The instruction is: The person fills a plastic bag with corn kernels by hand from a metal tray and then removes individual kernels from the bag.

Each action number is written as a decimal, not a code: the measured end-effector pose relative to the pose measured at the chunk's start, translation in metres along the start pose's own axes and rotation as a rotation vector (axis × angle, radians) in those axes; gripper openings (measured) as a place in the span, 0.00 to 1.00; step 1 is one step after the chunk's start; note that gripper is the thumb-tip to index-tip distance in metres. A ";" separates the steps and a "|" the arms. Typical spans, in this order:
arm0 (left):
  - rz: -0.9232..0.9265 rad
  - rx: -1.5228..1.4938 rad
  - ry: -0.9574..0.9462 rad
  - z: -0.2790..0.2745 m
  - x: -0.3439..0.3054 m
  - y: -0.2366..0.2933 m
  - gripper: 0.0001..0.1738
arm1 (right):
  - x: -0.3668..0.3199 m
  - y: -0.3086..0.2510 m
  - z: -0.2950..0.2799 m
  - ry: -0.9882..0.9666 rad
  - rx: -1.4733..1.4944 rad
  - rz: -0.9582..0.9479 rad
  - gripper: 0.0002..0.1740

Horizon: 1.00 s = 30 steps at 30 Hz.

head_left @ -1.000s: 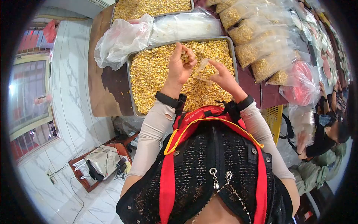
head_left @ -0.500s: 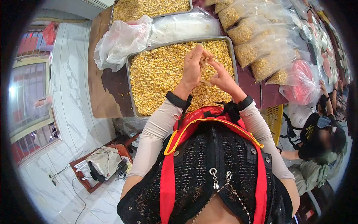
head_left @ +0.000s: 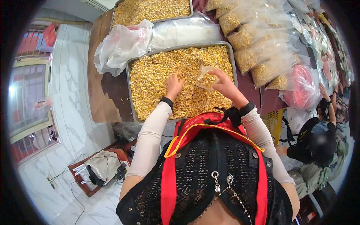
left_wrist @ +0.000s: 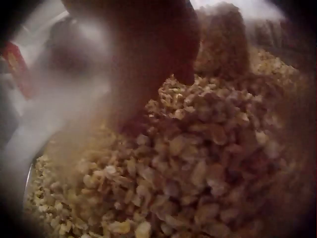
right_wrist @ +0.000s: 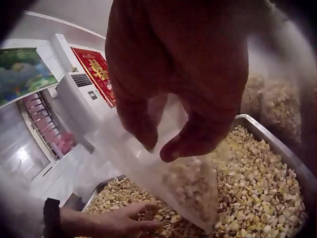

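Yellow corn kernels fill a metal tray. The left hand lies palm down on them left of centre, its fingertips partly sunk in; in the right wrist view the left hand has its fingers spread. A clear plastic bag with some kernels inside hangs from the right hand over the tray's right half. Thumb and fingers of the right hand pinch the upper part of the bag. The left wrist view is blurred, with the left hand close above the kernels.
Another tray of kernels stands behind, with crumpled plastic and flat plastic bags between. Filled bags lie in rows at the right, beside a pink bundle in plastic. Another person sits at the far right.
The left hand has come away from the bag, down and to the left, onto the kernels; the kernels it held a second ago are gone from its grip. The right hand still pinches the bag.
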<state>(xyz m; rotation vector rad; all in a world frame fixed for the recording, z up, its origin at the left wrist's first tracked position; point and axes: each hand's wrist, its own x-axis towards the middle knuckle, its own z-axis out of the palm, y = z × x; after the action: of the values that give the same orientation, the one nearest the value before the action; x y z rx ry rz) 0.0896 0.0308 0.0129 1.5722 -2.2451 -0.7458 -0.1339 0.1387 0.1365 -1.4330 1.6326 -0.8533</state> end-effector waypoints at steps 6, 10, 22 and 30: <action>0.183 0.333 -0.310 -0.002 -0.015 0.030 0.22 | 0.007 -0.005 0.003 0.031 -0.041 -0.029 0.40; 0.015 -0.065 -0.326 0.017 0.003 0.003 0.14 | 0.012 -0.014 0.003 0.096 -0.038 -0.109 0.42; -0.642 -1.784 -0.497 -0.081 0.009 0.074 0.13 | 0.008 -0.020 0.001 0.033 0.063 -0.043 0.37; -0.314 -1.859 -0.367 -0.118 0.005 0.166 0.09 | 0.007 -0.010 0.008 0.045 -0.057 -0.075 0.34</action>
<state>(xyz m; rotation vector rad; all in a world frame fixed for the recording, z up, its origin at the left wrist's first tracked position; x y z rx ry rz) 0.0202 0.0421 0.2038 0.6657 -0.4949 -2.2509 -0.1228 0.1302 0.1411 -1.5330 1.6581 -0.8936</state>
